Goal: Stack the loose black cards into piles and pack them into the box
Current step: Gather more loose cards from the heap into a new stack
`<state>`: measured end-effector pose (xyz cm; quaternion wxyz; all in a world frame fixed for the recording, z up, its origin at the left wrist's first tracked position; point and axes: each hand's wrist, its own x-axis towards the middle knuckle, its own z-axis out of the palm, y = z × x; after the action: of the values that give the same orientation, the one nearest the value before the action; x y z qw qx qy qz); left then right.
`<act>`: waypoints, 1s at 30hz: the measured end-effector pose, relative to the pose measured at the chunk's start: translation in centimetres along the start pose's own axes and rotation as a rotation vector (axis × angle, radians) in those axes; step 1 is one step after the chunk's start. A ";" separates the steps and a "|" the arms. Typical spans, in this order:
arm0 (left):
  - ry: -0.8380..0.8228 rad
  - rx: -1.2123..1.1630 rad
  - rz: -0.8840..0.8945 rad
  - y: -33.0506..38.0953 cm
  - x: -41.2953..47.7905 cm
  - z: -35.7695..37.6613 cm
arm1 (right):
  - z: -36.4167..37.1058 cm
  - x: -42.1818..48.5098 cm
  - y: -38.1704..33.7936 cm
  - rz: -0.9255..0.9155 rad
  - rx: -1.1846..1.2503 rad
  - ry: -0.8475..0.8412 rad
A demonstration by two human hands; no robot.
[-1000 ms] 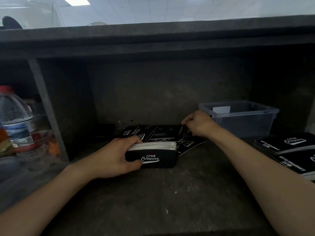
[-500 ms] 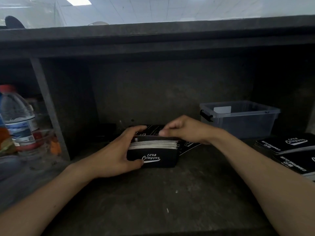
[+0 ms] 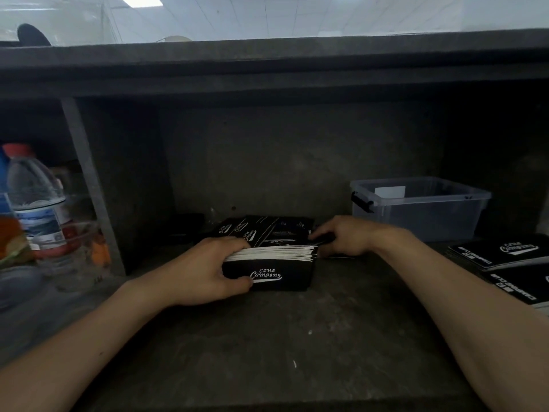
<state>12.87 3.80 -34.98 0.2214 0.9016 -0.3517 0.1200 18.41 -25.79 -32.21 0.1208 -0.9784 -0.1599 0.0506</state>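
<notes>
Nearest to me, the front stretch of the dark worktop [image 3: 297, 352] lies bare between my two forearms. Toward its middle stands the small black box [image 3: 276, 275], printed "Club Camping", already filled to its rim with a pile of black cards [image 3: 273, 250] whose white edges show in a tight row. My left hand [image 3: 208, 269] is wrapped around the box's left end, thumb on the front face and fingers over the top corner, steadying it. My right hand [image 3: 341, 236] rests just beyond the box's right end, fingertips closing on a dark card there; whether it has the card gripped, I cannot tell. Behind the box, more loose cards [image 3: 261, 230] lie fanned out, still unpacked. Along the right edge sit further card stacks [image 3: 505, 251]. At the back right stands a clear plastic tub [image 3: 421, 209]. I judge the packing well advanced but unfinished.
</notes>
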 end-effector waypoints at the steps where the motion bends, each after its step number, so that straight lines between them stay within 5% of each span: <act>1: -0.002 -0.004 0.002 0.0 0.0 0.0 | 0.1 0.2 0.1 -0.007 -0.006 0.028; 5: -0.012 -0.001 -0.010 0.0 0.0 0.0 | 0.6 0.7 0.7 -0.085 -0.020 0.162; 11: -0.017 -0.010 -0.064 -0.2 0.0 0.0 | -0.6 -0.2 -1.0 -0.293 -0.084 0.592; 17: -0.050 -0.124 -0.063 0.0 -0.1 -0.1 | 0.3 -1.4 -4.4 -0.293 0.638 0.065; 19: -0.052 -0.150 -0.019 0.1 -0.1 -0.1 | 0.2 -1.0 -4.0 -0.221 0.787 0.063; 22: -0.057 -0.132 -0.003 -0.1 -0.1 -0.2 | -0.7 -0.7 -1.9 -0.040 0.448 0.276; 24: -0.052 -0.106 -0.014 -0.1 -0.1 -0.2 | -0.6 -1.0 -1.0 0.088 0.117 0.182; 30: -0.039 -0.085 -0.006 -0.1 -0.1 0.0 | -0.6 -1.1 -1.1 0.146 0.211 0.108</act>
<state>12.84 3.92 -35.07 0.2531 0.8946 -0.3578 0.0866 17.12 -25.31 -31.29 0.2277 -0.9705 -0.0755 0.0229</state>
